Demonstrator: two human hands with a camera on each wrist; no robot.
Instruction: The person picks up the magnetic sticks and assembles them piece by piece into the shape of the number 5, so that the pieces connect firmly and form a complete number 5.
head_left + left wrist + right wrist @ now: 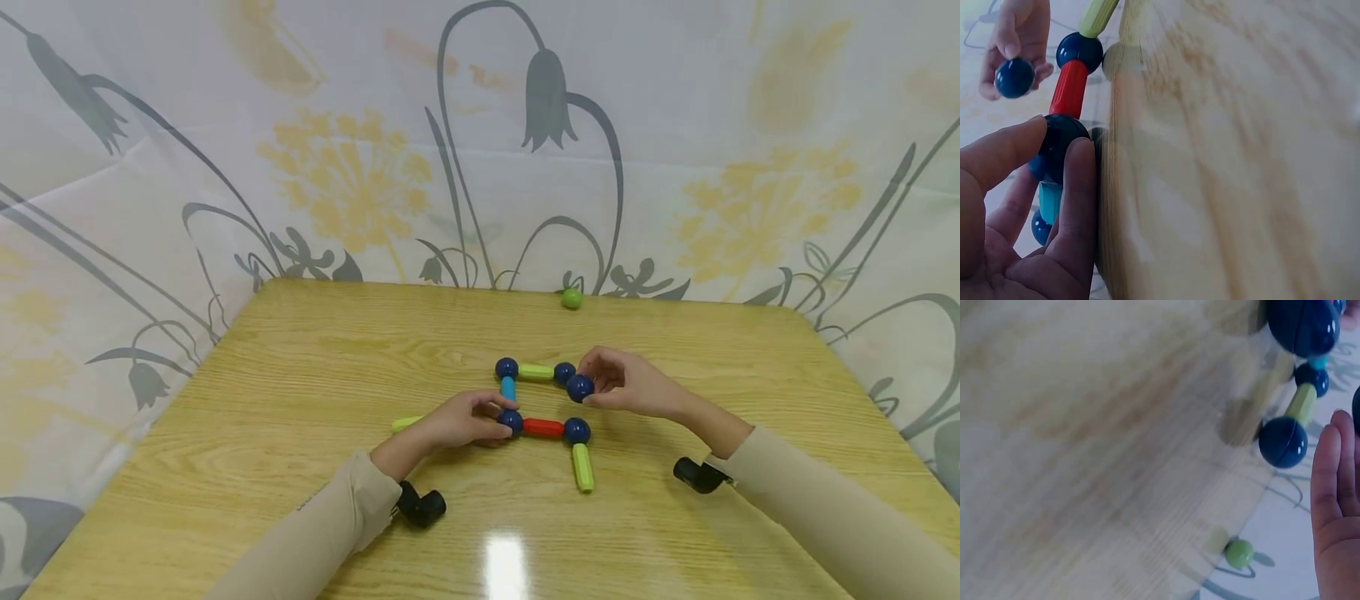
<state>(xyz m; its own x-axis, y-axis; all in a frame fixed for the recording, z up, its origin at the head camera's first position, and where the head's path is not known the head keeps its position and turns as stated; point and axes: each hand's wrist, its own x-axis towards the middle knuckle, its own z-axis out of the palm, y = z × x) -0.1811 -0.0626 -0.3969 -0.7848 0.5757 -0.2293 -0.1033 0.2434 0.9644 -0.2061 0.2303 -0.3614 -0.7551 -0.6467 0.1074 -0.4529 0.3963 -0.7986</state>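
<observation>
On the table lies a joined chain of dark blue balls and coloured rods. Its parts include a green rod (536, 372), a light blue rod (508, 389), a red rod (543, 427) and a second green rod (583, 467). My left hand (468, 421) pinches the corner blue ball (1060, 144) between the light blue and red rods. Above the table, my right hand (628, 382) holds a loose blue ball (580, 388) with thumb and fingers. That ball appears close to the chain's far right blue ball (1283, 442); whether they touch is unclear in the head view.
A small green ball (572, 298) sits at the table's back edge, near the patterned cloth (480, 167). Another green rod (407, 423) is partly covered by my left arm. Black wrist cameras (422, 505) hang under both sleeves.
</observation>
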